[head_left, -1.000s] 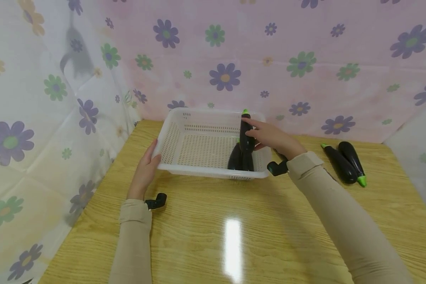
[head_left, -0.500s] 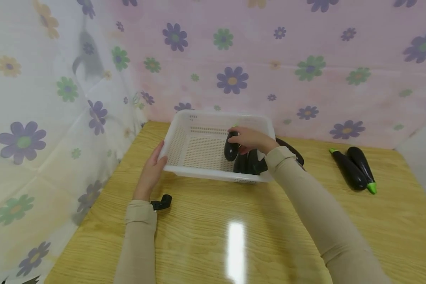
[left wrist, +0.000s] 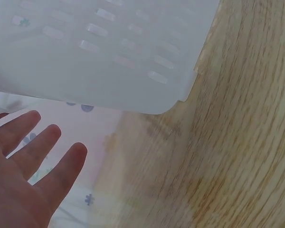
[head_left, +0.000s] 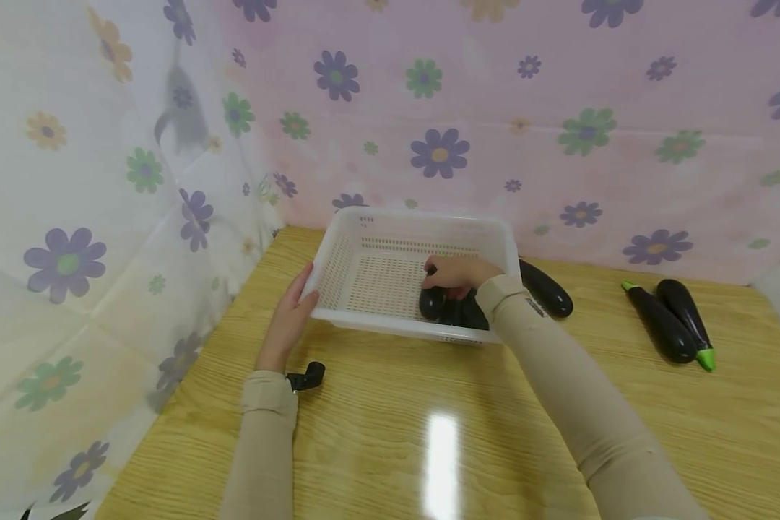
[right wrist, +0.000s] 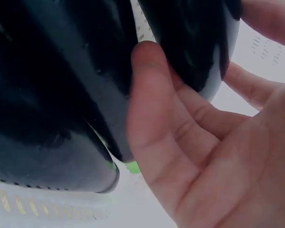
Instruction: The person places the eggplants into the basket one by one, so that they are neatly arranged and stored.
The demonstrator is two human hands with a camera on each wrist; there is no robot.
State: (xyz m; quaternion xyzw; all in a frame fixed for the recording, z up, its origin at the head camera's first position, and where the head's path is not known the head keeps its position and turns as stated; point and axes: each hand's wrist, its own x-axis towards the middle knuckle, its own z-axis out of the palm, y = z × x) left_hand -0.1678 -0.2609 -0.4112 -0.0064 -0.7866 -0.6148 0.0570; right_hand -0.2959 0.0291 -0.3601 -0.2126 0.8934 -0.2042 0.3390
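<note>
My right hand (head_left: 456,273) reaches down into a white slotted plastic basket (head_left: 403,325) and grips a dark glossy eggplant (head_left: 432,303) from above. In the right wrist view, fingers and thumb lie around this eggplant (right wrist: 192,42). Packed beside it, toward the basket's right side, are several more eggplants (right wrist: 61,104), partly hidden by the hand and sleeve in the head view. My left hand (head_left: 287,318) touches the basket's left rim. Its visible fingers (left wrist: 61,171) extend fairly straight and spread below the basket wall (left wrist: 128,90) in the left wrist view.
Just right of the basket, another eggplant (head_left: 547,289) lies on the wooden table (head_left: 364,433). Farther right, two eggplants (head_left: 666,325) rest side by side, one stem end facing away and the other toward me. A flowered cloth (head_left: 377,173) hangs behind the table.
My right hand has lowered the eggplant from upright above the others to the basket floor, on their left side. The left hand stays at the rim. The head view has shifted slightly.
</note>
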